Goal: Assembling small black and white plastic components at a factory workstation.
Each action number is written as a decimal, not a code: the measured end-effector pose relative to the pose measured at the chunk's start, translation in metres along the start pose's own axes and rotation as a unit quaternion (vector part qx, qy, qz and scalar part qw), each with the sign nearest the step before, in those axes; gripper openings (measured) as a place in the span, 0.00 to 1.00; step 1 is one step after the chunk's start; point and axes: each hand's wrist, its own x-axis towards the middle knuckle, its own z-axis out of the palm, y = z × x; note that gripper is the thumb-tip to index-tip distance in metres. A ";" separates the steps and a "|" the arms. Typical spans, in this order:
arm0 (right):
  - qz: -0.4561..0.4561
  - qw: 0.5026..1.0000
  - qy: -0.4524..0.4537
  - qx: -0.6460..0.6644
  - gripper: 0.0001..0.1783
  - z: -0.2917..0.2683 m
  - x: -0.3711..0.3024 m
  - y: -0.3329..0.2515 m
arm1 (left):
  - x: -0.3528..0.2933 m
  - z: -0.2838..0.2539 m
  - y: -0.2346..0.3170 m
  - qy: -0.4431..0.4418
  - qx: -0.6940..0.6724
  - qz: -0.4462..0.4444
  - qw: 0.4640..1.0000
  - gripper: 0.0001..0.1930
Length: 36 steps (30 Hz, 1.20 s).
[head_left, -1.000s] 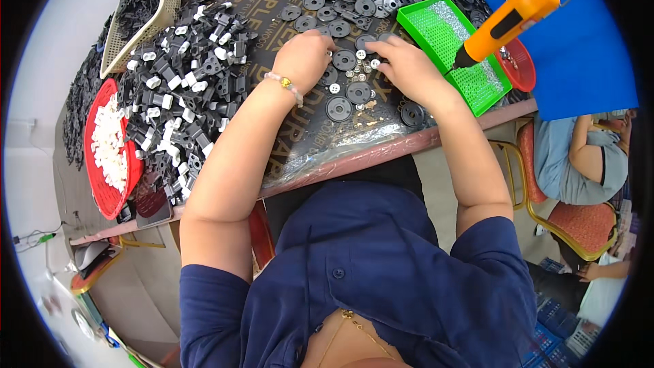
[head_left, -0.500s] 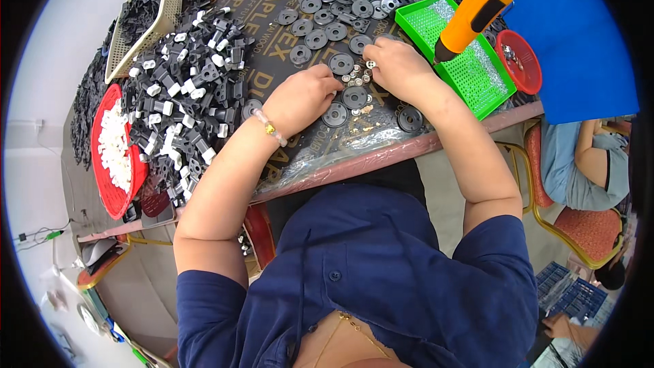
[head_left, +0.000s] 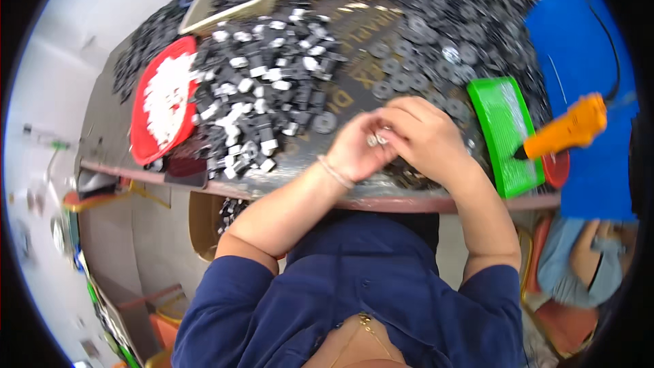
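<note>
The left hand [head_left: 360, 148] curls loosely around small pale pieces [head_left: 372, 140] at its two o'clock, nine o'clock from the bent right hand [head_left: 428, 138], whose grip I cannot tell

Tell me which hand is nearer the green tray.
Right. The right hand is left of the green tray, apart from it; the left hand is farther left.

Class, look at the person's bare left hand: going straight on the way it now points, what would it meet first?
Most likely the person's bare right hand, just ahead. Small whitish pieces show between the two; blur and overlap hide whether the left hand touches the right.
</note>
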 end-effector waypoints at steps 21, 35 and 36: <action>0.265 0.950 0.031 0.164 0.08 -0.001 0.021 0.017 | -0.108 0.135 0.547 0.204 0.213 0.504 0.812 0.48; 0.185 0.970 -0.044 0.152 0.08 0.018 0.086 0.013 | -0.174 0.121 0.280 0.069 0.615 0.362 0.697 0.26; 0.177 0.970 -0.050 0.157 0.08 0.021 0.089 0.010 | -0.181 0.113 0.256 0.040 0.607 0.360 0.707 0.25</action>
